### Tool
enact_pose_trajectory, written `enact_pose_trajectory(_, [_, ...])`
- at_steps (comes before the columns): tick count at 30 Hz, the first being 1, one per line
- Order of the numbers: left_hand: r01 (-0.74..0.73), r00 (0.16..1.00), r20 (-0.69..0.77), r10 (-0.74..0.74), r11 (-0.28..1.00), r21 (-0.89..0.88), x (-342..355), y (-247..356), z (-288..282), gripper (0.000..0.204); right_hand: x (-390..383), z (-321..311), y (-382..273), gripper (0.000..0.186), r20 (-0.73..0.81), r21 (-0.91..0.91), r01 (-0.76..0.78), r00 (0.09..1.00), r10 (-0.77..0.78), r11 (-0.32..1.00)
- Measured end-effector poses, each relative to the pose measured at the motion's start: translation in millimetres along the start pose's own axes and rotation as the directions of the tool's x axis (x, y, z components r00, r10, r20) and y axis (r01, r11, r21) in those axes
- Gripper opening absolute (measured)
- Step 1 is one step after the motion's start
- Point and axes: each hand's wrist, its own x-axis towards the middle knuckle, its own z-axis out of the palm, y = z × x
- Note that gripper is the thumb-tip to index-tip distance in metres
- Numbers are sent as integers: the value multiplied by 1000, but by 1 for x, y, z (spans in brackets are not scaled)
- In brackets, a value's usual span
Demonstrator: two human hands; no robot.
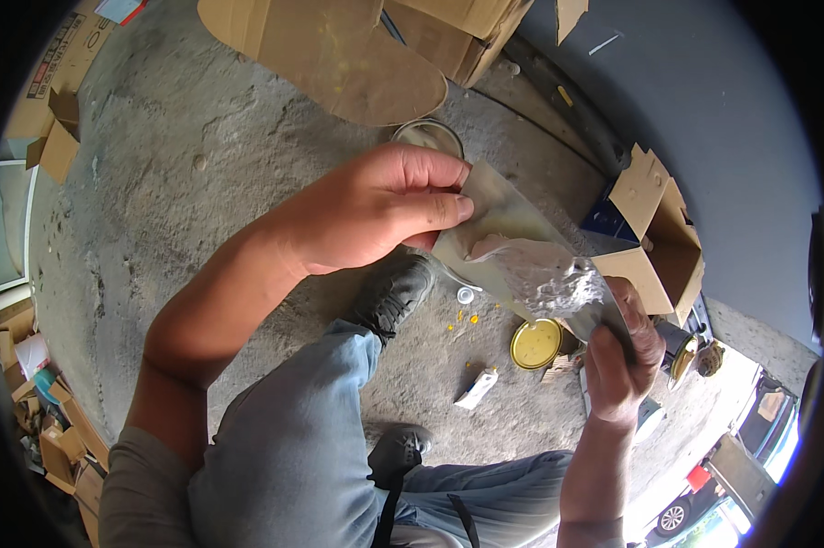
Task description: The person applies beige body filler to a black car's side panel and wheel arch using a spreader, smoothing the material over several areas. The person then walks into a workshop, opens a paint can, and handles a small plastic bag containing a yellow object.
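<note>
My left hand [389, 205] pinches one end of a thin, flat, greenish-grey plate [499, 203] between thumb and fingers. A thick lump of pale pinkish-grey putty [558, 279] lies over the plate's right part. At the putty's right side, my right hand [624, 361] is closed, thumb in front and fingers behind, on what looks like a grey flat putty scraper [600, 321]. Its blade meets the putty, and where it ends and the plate begins is hard to see. Both hands are raised above the floor, in front of my bent knee.
A round yellow lid [536, 344], a white tube [477, 388] and a small white cap [465, 295] lie on the concrete floor [184, 183]. Beyond my left hand is a round tin [428, 137]. An open cardboard box [654, 233] stands right, beside a grey panel [695, 100]; more cardboard [339, 64] lies ahead.
</note>
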Motion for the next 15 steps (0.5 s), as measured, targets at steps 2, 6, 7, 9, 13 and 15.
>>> enact_pose_trajectory(2, [-19, 1000, 19, 18, 999, 45, 1, 1, 5, 11, 6, 0, -3, 45, 27, -35, 60, 998, -59, 998])
enact_pose_trajectory(6, [-70, 997, 49, 67, 996, 56, 1, 1, 12, 12, 10, 2, -11, 40, 114, -307, 255, 966, -231, 917])
enact_pose_trajectory(7, [-123, 991, 66, 119, 991, 53, 1, 1, 12, 11, 10, 4, -12, 40, 133, -333, 303, 953, -273, 893])
enact_pose_trajectory(9, [-85, 996, 48, 80, 992, 97, 1, 1, 14, 12, 8, 5, -15, 40, 158, -390, 375, 927, -340, 841])
enact_pose_trajectory(13, [-124, 990, 69, 119, 990, 72, 0, 1, 19, 13, 2, 6, -15, 28, 118, -413, 381, 923, -366, 827])
enact_pose_trajectory(15, [-161, 986, 59, 158, 986, 40, 0, 1, 23, 13, 0, 6, -13, 28, 118, -417, 387, 920, -373, 823])
